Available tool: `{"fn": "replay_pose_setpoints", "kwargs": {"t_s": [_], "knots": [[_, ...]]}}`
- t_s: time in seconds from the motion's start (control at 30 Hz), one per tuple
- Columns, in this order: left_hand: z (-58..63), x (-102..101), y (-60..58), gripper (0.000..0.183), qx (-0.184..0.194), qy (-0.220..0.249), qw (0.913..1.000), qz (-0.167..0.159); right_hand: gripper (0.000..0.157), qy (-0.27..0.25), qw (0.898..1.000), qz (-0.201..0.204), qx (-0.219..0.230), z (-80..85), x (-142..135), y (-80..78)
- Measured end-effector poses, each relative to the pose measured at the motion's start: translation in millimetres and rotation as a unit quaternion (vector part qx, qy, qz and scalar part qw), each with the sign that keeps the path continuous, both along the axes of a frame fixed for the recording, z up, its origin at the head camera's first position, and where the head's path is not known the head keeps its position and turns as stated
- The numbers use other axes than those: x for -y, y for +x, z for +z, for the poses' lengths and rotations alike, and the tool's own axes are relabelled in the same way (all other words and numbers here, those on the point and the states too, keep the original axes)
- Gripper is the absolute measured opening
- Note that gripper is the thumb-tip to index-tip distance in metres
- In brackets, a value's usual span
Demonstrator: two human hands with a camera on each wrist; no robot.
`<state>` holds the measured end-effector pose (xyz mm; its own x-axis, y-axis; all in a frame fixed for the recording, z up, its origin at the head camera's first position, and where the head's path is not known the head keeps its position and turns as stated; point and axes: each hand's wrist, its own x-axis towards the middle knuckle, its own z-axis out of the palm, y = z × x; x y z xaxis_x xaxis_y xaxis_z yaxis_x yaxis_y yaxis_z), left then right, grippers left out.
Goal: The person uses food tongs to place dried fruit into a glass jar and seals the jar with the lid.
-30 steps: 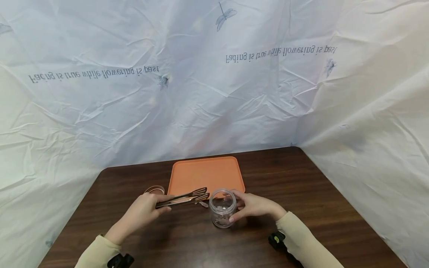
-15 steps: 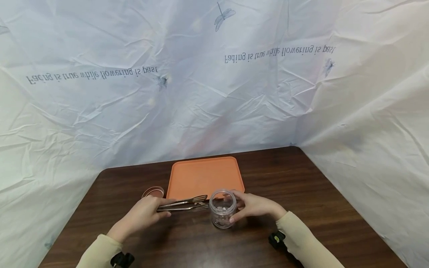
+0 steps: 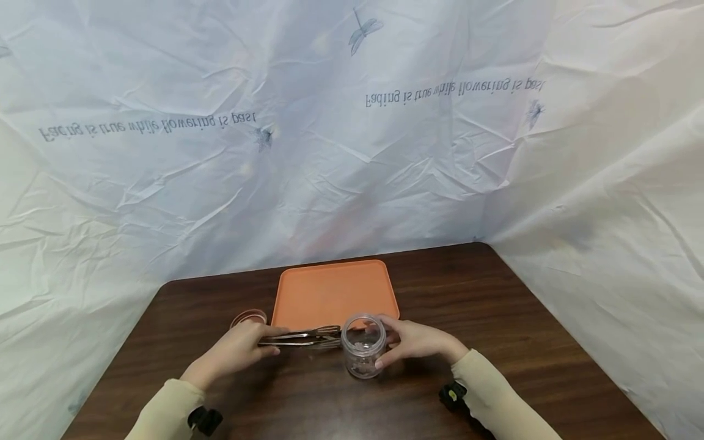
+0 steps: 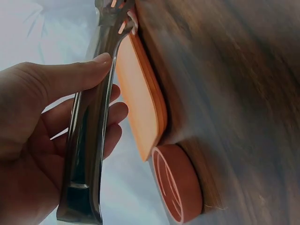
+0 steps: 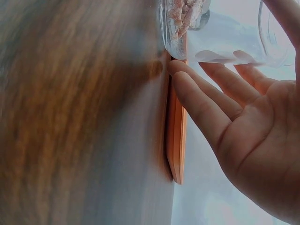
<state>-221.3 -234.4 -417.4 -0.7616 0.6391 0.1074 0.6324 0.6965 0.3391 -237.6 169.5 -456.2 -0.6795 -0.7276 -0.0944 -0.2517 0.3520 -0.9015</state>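
My left hand (image 3: 236, 351) grips a pair of metal tongs (image 3: 299, 337), its thumb (image 4: 89, 75) pressing one arm from above. The slotted tong heads reach to the left side of a clear jar (image 3: 363, 349). At their tips in the left wrist view shows a small pale pinkish piece (image 4: 133, 21); whether the tongs grip it I cannot tell. Fingers and thumb of my right hand (image 3: 418, 341) hold the jar from its right side. The jar stands upright and uncovered, with pinkish, jagged chunks (image 5: 184, 16) at its bottom.
An orange tray (image 3: 335, 290) lies flat behind the jar and tongs. Left of it, beyond my left hand, is a round reddish-brown lid (image 4: 182, 185), hollow side showing. The dark wooden table (image 3: 495, 318) is bounded by white cloth (image 3: 330, 153) at the back and sides.
The tong heads have come down from over the tray's front edge to low beside the jar, their ends drawing nearer each other. The right hand and jar stay in place.
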Motion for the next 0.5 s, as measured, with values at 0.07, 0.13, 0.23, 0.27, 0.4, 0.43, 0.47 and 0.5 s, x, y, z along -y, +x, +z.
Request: {"fn": "replay_pose_setpoints", "kwargs": {"t_s": [0.07, 0.13, 0.23, 0.27, 0.4, 0.43, 0.47, 0.5], "knots": [[-0.6, 1.6, -0.9, 0.039, 0.009, 0.0, 0.9999, 0.009, 0.089, 0.001, 1.0, -0.001, -0.002, -0.3, 0.0, 0.0], [-1.6, 3.0, -1.1, 0.039, 0.011, -0.002, 0.9998, 0.019, 0.089, 0.002, 1.0, -0.002, -0.004, -0.7, 0.0, -0.1], [-3.8, 4.4, -1.0, 0.038, 0.009, -0.004, 0.9996, 0.028, 0.089, 0.005, 1.0, -0.006, -0.006, -0.9, 0.2, 0.2], [-4.5, 4.6, -1.1, 0.038, 0.006, -0.004, 0.9995, 0.03, 0.089, 0.004, 1.0, -0.006, -0.005, -0.9, 0.2, 0.2], [-7.0, 4.4, -2.2, 0.034, -0.017, 0.003, 0.9994, 0.029, 0.09, 0.003, 1.0, -0.006, 0.0, -0.2, 0.2, 0.4], [-7.5, 4.2, -2.3, 0.033, -0.023, 0.006, 0.9993, 0.028, 0.09, 0.003, 1.0, -0.006, 0.001, 0.0, 0.2, 0.4], [-8.0, 4.0, -2.4, 0.033, -0.028, 0.008, 0.9992, 0.028, 0.091, 0.004, 1.0, -0.005, 0.001, 0.2, 0.3, 0.4], [-8.5, 3.8, -2.4, 0.032, -0.031, 0.009, 0.9991, 0.028, 0.091, 0.005, 1.0, -0.005, 0.001, 0.4, 0.4, 0.4]]}}
